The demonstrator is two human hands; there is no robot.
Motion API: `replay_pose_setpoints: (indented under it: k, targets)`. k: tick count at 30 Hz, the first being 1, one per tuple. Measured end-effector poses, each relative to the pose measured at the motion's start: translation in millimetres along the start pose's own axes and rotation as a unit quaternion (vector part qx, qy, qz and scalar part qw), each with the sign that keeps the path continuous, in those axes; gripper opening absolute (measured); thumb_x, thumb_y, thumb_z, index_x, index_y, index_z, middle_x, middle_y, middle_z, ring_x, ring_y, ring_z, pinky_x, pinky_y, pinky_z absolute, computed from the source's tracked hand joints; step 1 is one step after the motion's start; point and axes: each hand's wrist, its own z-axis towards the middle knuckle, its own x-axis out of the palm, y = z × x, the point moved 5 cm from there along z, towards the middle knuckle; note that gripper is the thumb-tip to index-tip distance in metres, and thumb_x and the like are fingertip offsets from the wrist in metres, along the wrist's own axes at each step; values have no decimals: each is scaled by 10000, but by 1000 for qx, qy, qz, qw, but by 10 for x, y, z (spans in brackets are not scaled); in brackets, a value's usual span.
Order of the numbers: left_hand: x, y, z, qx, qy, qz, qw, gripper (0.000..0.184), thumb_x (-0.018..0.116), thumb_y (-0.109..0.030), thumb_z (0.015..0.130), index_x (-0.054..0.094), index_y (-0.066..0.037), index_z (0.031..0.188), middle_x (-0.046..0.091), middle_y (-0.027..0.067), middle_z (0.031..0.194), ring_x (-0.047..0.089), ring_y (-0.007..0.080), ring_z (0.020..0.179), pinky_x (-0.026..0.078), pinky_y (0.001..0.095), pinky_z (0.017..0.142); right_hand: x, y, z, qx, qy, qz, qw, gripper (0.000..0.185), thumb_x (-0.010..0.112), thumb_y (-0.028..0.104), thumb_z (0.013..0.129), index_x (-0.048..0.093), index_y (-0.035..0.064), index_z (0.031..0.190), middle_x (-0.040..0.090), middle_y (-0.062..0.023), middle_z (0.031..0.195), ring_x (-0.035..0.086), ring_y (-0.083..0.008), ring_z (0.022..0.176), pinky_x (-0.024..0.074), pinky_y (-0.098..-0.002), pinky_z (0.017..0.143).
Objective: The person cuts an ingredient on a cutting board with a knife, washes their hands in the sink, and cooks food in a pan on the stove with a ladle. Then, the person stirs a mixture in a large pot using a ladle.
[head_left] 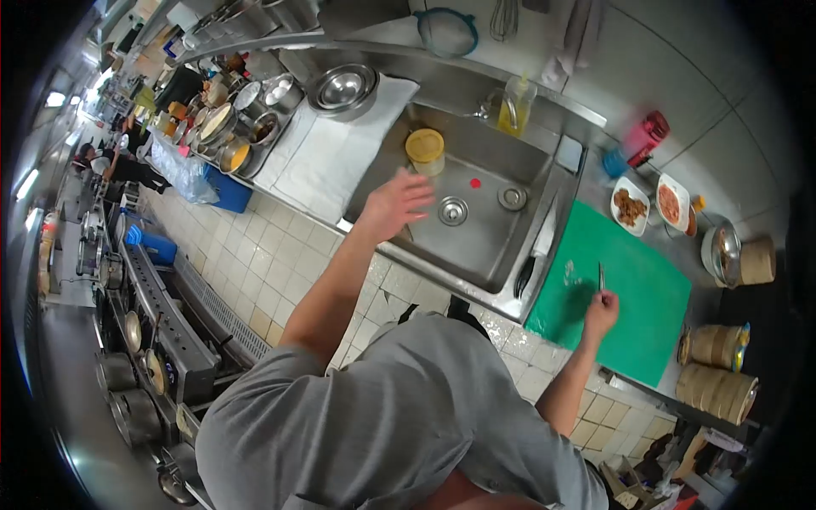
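Note:
My left hand (398, 206) is over the near left part of the steel sink (476, 246), fingers stretched out and slightly blurred, with nothing in it. Just beyond it in the basin stands a tub with a yellow lid (425, 146). My right hand (602, 313) is closed around a slim metal utensil (602, 274) above the green cutting board (642, 297); its exact kind is too small to make out. Whitish bits (569, 272) lie on the board's left part. A knife with a black handle (524, 276) rests on the sink's right rim.
Two white dishes, one with brown pieces (629, 206) and one with reddish food (672, 202), sit behind the board. Bamboo steamers (716, 393) stand at its right. Metal bowls (342, 87) and a white cloth (310, 161) lie left of the sink. Another person (123, 166) stands far left.

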Motion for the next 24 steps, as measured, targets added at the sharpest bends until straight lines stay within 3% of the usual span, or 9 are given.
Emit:
replay_pose_setpoints:
  k: [1, 2, 4, 6, 7, 12, 13, 15, 24]
  targets:
    - [83, -292, -43, 63, -114, 430, 893, 496, 611, -434, 980, 624, -36, 1276, 585, 136, 1359, 563, 283, 1232, 439, 445, 1049, -24, 30, 12, -4, 3, 22, 1000, 89, 636, -10, 868, 611, 10, 951, 592, -10, 779, 544, -112, 703, 458, -267, 644]
    - [244, -512, -149, 65, -115, 431, 893, 496, 611, -434, 980, 624, -36, 1276, 585, 136, 1359, 563, 283, 1232, 439, 445, 1049, -42, 106, 18, -5, 3, 24, 1000, 89, 636, -10, 868, 611, 10, 951, 592, -10, 779, 544, -112, 703, 458, -267, 644]
    - [704, -1169, -688, 412, -152, 736, 515, 395, 745, -268, 910, 673, -4, 1195, 651, 128, 1259, 637, 225, 1100, 503, 370, 953, 85, 421, -87, 59, 74, 46, 995, 96, 635, -16, 874, 602, 9, 960, 587, -4, 797, 553, -98, 712, 457, -255, 643]
    - [337, -1492, -941, 289, -194, 491, 799, 388, 781, -179, 870, 670, -30, 1210, 678, 99, 1189, 664, 179, 953, 542, 326, 843, 353, 651, -92, 19, 113, 48, 992, 102, 642, -15, 871, 602, 10, 961, 590, -10, 805, 560, -96, 711, 462, -255, 641]
    - [326, -1730, -1210, 275, -197, 475, 812, 386, 786, -118, 845, 674, -45, 1208, 677, 78, 1186, 651, 164, 925, 549, 318, 803, 507, 811, -82, -22, 140, 53, 988, 108, 649, -13, 868, 603, 10, 962, 593, -16, 814, 568, -94, 711, 467, -254, 639]
    - [1218, -2545, -3093, 690, -232, 503, 466, 349, 774, -77, 798, 655, 100, 1074, 653, 202, 1056, 629, 260, 944, 504, 329, 794, 1296, 1962, -164, -113, 256, 13, 960, 160, 670, -18, 862, 598, 31, 996, 604, -25, 824, 576, -95, 700, 473, -256, 626]
    - [1466, -2639, -3473, 673, -134, 588, 428, 330, 728, -93, 872, 645, 130, 1100, 653, 251, 1080, 659, 271, 965, 542, 348, 814, 1454, 2075, -226, -81, 299, 24, 951, 158, 671, -8, 849, 605, 22, 990, 621, -51, 833, 603, -123, 703, 499, -276, 644]
    - [1882, -2649, -4005, 566, -103, 799, 174, 753, 725, -314, 933, 347, 46, 1475, 600, 121, 1104, 588, 47, 902, 489, 223, 552, 1699, 2320, -393, -135, 326, 11, 935, 165, 667, -19, 860, 596, 28, 1001, 604, -26, 809, 584, -97, 700, 480, -258, 633]
    - [1691, -2450, -5236, 586, -246, 768, 76, 770, 714, -341, 936, 333, 42, 1485, 599, 126, 1117, 591, 53, 906, 496, 232, 557, 2408, 3350, -1798, -152, 491, 125, 848, 164, 636, -26, 878, 520, 70, 942, 495, 27, 742, 483, -76, 648, 435, -251, 587]
